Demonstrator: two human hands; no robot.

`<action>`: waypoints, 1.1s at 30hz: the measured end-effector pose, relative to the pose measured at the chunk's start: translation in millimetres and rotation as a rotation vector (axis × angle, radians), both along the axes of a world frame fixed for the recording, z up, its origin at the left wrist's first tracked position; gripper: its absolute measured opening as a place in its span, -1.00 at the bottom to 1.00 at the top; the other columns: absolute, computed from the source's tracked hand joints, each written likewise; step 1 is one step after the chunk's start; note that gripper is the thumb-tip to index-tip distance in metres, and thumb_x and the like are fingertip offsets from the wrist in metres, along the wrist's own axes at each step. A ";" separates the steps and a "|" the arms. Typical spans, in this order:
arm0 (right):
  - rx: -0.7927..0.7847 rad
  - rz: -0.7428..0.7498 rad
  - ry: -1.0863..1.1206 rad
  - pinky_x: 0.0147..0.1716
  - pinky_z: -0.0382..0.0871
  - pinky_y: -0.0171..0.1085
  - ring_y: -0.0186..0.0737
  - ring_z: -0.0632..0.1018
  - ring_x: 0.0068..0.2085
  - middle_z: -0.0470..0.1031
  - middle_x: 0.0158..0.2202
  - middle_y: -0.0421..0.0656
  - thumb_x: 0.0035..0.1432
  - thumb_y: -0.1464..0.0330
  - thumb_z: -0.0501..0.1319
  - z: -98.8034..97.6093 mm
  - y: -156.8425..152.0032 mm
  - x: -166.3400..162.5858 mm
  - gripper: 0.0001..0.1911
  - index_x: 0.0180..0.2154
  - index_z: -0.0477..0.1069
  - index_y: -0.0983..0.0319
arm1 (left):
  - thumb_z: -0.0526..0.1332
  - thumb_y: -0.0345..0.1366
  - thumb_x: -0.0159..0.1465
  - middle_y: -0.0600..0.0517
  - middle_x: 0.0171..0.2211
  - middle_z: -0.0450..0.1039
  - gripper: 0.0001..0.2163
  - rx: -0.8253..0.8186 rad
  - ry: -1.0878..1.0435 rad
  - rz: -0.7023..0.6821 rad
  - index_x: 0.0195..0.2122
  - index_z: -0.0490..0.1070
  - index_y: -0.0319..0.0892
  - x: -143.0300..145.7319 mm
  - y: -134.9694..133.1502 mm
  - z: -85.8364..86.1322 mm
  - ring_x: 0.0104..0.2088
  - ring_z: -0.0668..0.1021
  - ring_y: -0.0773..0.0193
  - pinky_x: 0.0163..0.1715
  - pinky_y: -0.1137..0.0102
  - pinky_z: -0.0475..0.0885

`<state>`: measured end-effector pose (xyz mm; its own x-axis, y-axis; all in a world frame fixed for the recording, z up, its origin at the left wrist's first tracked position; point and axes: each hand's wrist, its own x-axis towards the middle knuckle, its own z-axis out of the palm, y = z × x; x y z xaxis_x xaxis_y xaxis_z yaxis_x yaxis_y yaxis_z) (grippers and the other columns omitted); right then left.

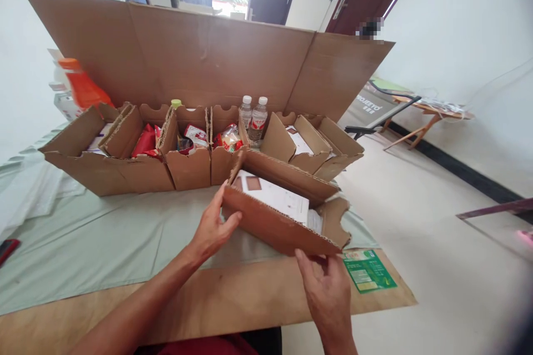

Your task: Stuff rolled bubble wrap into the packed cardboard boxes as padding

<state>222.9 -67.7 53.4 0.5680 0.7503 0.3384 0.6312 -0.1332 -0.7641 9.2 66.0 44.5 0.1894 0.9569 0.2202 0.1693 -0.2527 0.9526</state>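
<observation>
A small open cardboard box [275, 227] with white paper sheets [278, 199] inside sits tilted near the table's front edge. My left hand [212, 227] grips its left corner, thumb on the outer wall and fingers at the rim. Under the box's right front corner is my right hand [327, 288], fingers up against the bottom edge. Behind stands a row of similar cardboard boxes [125, 169] holding red snack packets [145, 141], other packets [228, 137] and two water bottles [255, 116].
A tall cardboard sheet [200, 61] stands behind the row. An orange bottle [81, 86] is at the far left. A green leaflet [368, 270] lies by the table's right corner. A pale green cloth [104, 238] covers the wooden table. A folding chair and a low table stand at right.
</observation>
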 end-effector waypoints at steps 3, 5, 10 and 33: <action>-0.061 0.002 0.039 -0.17 0.51 -0.04 -0.02 0.61 -0.21 0.57 -0.06 0.04 0.16 -0.01 0.29 -23.7 -23.4 4.2 -0.40 0.09 0.39 0.24 | 0.24 -0.20 0.31 -0.23 0.46 0.09 -0.30 0.026 0.023 0.036 0.44 0.05 -0.14 25.8 7.4 -11.2 0.42 0.24 -0.09 0.28 0.03 0.34; -0.083 -0.010 0.087 -0.13 0.51 -0.03 -0.01 0.60 -0.17 0.54 0.01 0.05 0.16 -0.01 0.30 -33.3 -28.9 11.1 -0.31 0.20 0.33 0.22 | 0.23 -0.19 0.34 -0.21 0.53 -0.16 -0.27 0.023 0.072 0.040 0.48 -0.04 -0.10 33.7 -0.8 -20.6 0.49 0.06 -0.10 0.28 0.02 0.33; -0.052 0.124 0.265 -0.11 0.51 -0.08 0.02 0.60 -0.09 0.55 0.02 0.01 0.13 0.00 0.33 -30.2 3.1 55.5 -0.28 0.23 0.31 0.15 | 0.24 -0.14 0.35 -0.23 0.53 -0.22 -0.23 0.041 0.132 -0.060 0.50 -0.09 -0.12 46.2 -29.1 -44.9 0.51 -0.05 -0.11 0.41 -0.09 0.07; -0.159 0.157 0.059 -0.47 0.49 -0.21 -0.10 0.63 -0.38 0.63 -0.25 -0.06 0.16 -0.09 0.24 -42.3 62.9 33.4 -0.52 -0.16 0.43 0.17 | 0.14 -0.22 0.42 -0.19 0.48 0.05 -0.39 0.143 0.127 -0.183 0.48 0.02 -0.07 58.0 -17.3 -81.7 0.45 0.19 -0.03 0.40 -0.07 0.18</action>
<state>256.3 -4.8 11.1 0.4557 0.8720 0.1786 0.6087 -0.1589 -0.7774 67.2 48.7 -37.2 0.3913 0.8648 0.3146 0.2238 -0.4210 0.8790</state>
